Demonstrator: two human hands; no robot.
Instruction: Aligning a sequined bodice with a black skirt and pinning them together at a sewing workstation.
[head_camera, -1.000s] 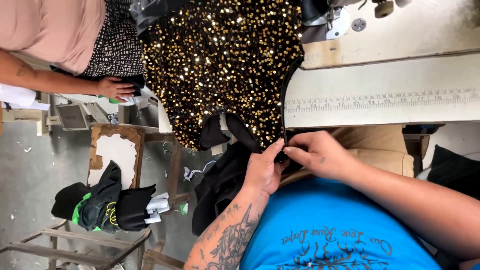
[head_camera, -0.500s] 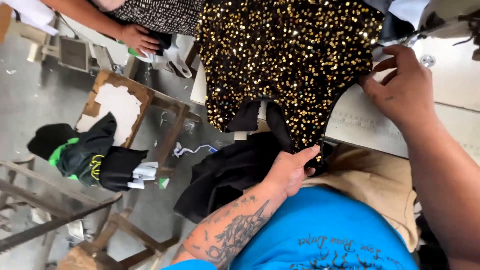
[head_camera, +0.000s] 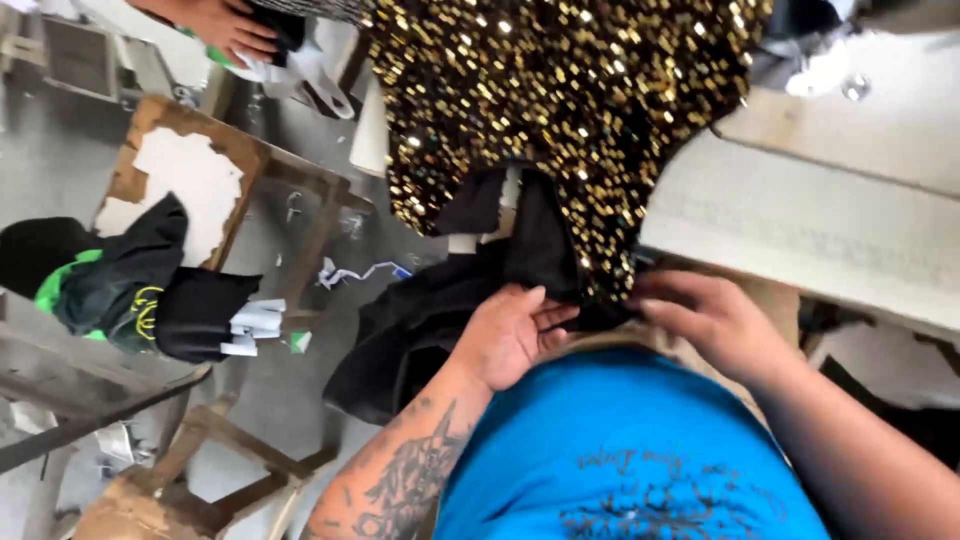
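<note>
Left hand and right hand both pinch the lower edge of the sequin fabric where it meets black cloth, just below the counter edge. Fabric hangs left of counter. Another person's hand sits far upper left of the fabric.

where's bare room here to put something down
Bare: the pale table top right of the sequin cloth, and the worn stool seat. Crowded: the lap edge, where the left hand and right hand pinch black cloth.
</note>
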